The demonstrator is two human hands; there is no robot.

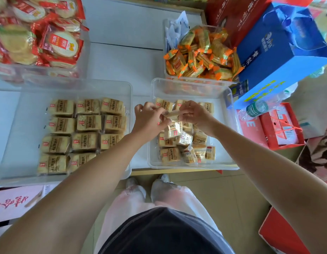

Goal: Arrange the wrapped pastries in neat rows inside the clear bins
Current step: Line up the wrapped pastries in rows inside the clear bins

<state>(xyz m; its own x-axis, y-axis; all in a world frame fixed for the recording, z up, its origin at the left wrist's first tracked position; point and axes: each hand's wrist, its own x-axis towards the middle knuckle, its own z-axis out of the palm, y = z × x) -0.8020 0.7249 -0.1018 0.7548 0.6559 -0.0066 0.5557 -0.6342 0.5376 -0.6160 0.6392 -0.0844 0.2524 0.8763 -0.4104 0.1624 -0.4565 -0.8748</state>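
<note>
The left bin (129, 92) is nearly rowed; one pastry (172, 113) is pinched by both hands (149, 118) (193, 114) over the jumbled right bin (230, 96)

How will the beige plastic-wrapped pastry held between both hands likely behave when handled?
The beige plastic-wrapped pastry is probably stiff: it spans the left hand and right hand without sagging. Its glossy film looks slippery. Being flat-sided, like those lying in the clear plastic bin, it should not roll.

arms outstretched, left hand (149, 120) and right hand (194, 116) pinch-tight on one pastry (172, 113)
</note>
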